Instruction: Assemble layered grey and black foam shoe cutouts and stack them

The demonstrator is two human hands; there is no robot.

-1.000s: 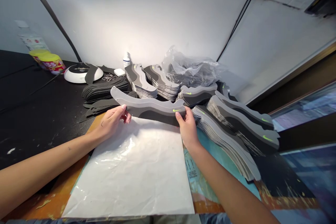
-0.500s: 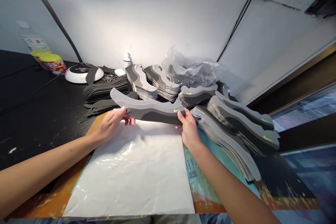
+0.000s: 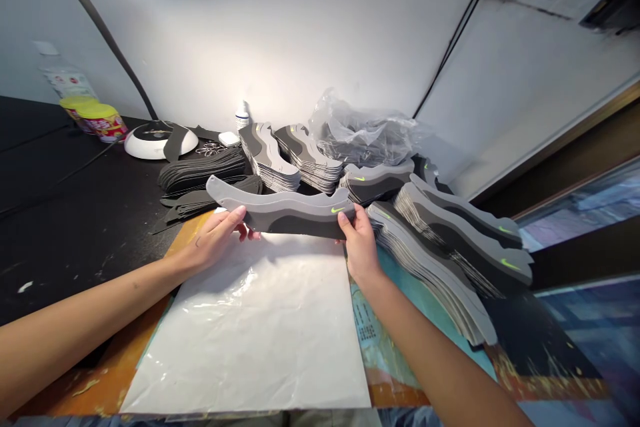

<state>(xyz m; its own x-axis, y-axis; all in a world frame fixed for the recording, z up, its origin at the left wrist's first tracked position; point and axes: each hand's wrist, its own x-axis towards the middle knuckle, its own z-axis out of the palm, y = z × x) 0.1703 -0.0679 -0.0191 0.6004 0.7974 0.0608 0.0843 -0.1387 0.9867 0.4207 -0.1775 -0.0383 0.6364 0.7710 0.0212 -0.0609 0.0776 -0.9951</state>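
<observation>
A long wavy grey shoe upper piece, light grey above and darker below, is held between both hands over the sheet. It bears a yellow-green swoosh near its right end. My left hand pinches its lower left part with the thumb on top. At the right end, my right hand grips it with the thumb beside the swoosh and fingers behind. Beneath lies a white plastic-covered sheet. To the right of my right hand is a fanned stack of similar grey pieces.
Behind stand more stacks of grey pieces and a clear plastic bag. Dark strips are piled at left, near a white lamp base. Yellow-lidded tubs, a clear bottle and a small white bottle stand by the wall.
The piece's left end has dropped slightly and the piece lies more level. My left hand has shifted a little to the right along with it. Both hands keep their hold.
</observation>
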